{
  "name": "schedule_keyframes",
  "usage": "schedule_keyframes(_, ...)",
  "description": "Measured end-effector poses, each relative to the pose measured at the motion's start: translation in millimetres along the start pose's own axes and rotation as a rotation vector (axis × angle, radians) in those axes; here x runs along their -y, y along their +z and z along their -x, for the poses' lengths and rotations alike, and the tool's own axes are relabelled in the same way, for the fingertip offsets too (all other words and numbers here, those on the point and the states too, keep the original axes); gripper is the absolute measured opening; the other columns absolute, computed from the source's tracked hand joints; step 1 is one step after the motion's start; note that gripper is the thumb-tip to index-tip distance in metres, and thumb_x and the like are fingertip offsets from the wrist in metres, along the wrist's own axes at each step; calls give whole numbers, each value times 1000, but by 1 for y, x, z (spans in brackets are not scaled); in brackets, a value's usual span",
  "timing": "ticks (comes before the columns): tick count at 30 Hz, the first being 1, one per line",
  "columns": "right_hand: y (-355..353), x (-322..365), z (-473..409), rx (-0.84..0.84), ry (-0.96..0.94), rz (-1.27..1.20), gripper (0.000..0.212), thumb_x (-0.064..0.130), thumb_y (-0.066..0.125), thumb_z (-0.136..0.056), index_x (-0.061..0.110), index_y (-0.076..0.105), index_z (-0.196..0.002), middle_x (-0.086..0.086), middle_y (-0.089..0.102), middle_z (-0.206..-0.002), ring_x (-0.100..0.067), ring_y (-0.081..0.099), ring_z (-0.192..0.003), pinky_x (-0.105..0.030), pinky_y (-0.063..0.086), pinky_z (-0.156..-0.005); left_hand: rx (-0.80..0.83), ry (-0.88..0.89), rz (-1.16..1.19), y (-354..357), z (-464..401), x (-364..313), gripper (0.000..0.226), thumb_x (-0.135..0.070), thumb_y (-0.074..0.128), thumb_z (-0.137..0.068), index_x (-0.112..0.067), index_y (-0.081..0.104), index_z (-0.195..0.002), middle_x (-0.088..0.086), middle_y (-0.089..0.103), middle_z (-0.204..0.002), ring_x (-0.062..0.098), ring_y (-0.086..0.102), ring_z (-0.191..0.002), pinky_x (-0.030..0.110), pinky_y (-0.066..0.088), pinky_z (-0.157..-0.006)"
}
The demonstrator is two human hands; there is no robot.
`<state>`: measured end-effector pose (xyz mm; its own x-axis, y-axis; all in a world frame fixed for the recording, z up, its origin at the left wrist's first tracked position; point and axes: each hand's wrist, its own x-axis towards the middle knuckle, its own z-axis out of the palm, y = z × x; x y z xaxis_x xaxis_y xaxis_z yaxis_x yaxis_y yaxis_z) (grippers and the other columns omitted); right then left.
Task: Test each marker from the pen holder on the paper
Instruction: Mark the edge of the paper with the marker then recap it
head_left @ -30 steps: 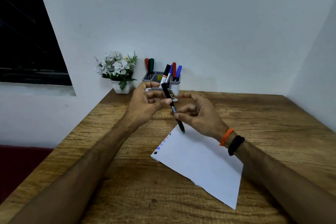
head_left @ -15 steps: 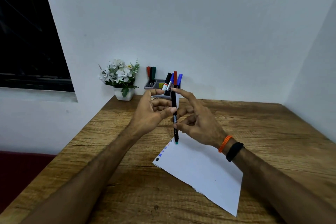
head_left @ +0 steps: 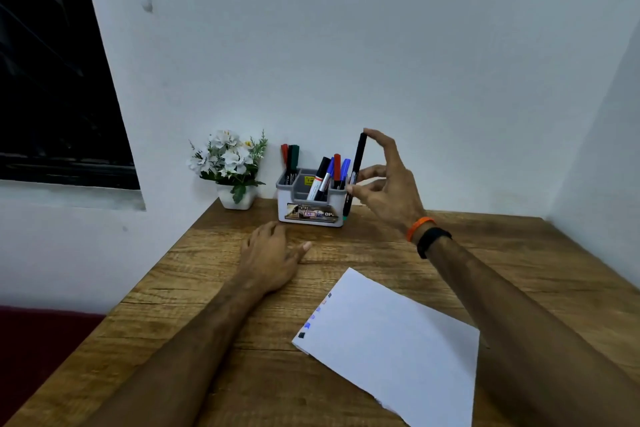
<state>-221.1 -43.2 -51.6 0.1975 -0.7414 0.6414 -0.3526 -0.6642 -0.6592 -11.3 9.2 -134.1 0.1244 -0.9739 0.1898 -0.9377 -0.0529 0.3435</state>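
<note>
A grey and white pen holder stands at the back of the wooden table, with several markers in it: red and green at the left, black, blue and red at the right. My right hand pinches a thin black marker with a green tip, held upright just right of the holder, index finger on its top end. My left hand rests on the table in front of the holder, holding nothing. A white paper lies nearer me, with small coloured test marks along its left edge.
A small white pot of white flowers stands left of the holder against the wall. A dark window is at the left. The table's left edge drops off beside my left forearm.
My right hand has carried the black marker from above the paper back up beside the holder. My left hand let go of it and dropped onto the table.
</note>
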Motion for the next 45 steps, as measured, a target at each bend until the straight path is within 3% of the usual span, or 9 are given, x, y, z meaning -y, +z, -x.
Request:
schedule_keyframes(7, 14, -13, -45, -146, -39, 49, 93, 5, 80, -77, 33, 28, -149, 0, 73, -85, -6, 71, -62, -27, 61, -71, 64, 21, -105, 7, -7, 2, 71, -65, 24, -94, -17, 35, -146, 9, 23, -159, 26, 16, -148, 50, 12, -118)
schedule_keyframes(13, 28, -31, -57, -114, -41, 148, 93, 8, 80, -76, 39, 28, -146, 1, 73, -84, -10, 71, -64, -37, 62, -74, 51, 28, -122, 8, -7, 3, 70, -64, 24, -95, -17, 37, -145, 8, 24, -159, 25, 18, -147, 49, 12, -117)
schedule_keyframes(17, 34, -41, -52, -75, -35, 219, 87, 10, 81, -77, 36, 31, -144, -2, 74, -85, -13, 71, -69, -30, 60, -76, 50, 31, -124, 9, -7, 5, 69, -64, 25, -95, -17, 38, -144, 8, 25, -158, 24, 18, -147, 49, 13, -117)
schedule_keyframes(21, 31, -43, -47, 55, 27, 364, 52, 22, 77, -81, 31, 53, -127, -3, 74, -104, -18, 72, -87, -40, 59, -84, 55, 27, -120, 8, -6, 4, 69, -64, 25, -95, -18, 38, -144, 8, 25, -158, 25, 18, -147, 49, 13, -117)
schedule_keyframes(25, 29, -41, -46, -5, -34, 357, 54, 13, 72, -80, 27, 54, -129, -5, 62, -121, -14, 61, -98, -44, 58, -83, 61, 24, -120, 7, -5, 4, 69, -63, 25, -95, -17, 37, -145, 8, 25, -158, 25, 18, -147, 49, 13, -118)
schedule_keyframes(30, 38, -24, -47, -157, -131, 281, 45, 7, 70, -79, 16, 59, -122, -3, 63, -110, -14, 61, -84, -37, 58, -72, 78, 19, -93, 4, -5, 3, 68, -63, 28, -95, -17, 39, -144, 8, 26, -158, 25, 18, -147, 49, 12, -118)
schedule_keyframes(36, 72, -2, -50, -27, -115, 264, 27, 12, 67, -83, 16, 64, -109, 5, 66, -93, -12, 62, -69, -37, 59, -75, 15, -69, -122, -6, -11, 30, 71, -64, 26, -94, -15, 39, -143, 11, 25, -158, 28, 17, -147, 50, 12, -119)
schedule_keyframes(41, 100, 6, -67, 42, 28, 313, 38, 22, 69, -85, 12, 60, -121, -3, 70, -107, -24, 67, -92, -41, 56, -88, 33, -88, -132, -4, -12, 38, 73, -65, 24, -94, -14, 40, -143, 11, 26, -157, 27, 20, -146, 51, 13, -118)
schedule_keyframes(45, 115, 8, -82, 69, 95, 391, 53, 26, 68, -87, 7, 51, -134, -14, 64, -124, -31, 59, -116, -41, 48, -99, 12, -80, -149, -2, -13, 38, 72, -65, 23, -94, -13, 41, -141, 13, 27, -157, 29, 21, -145, 51, 15, -117)
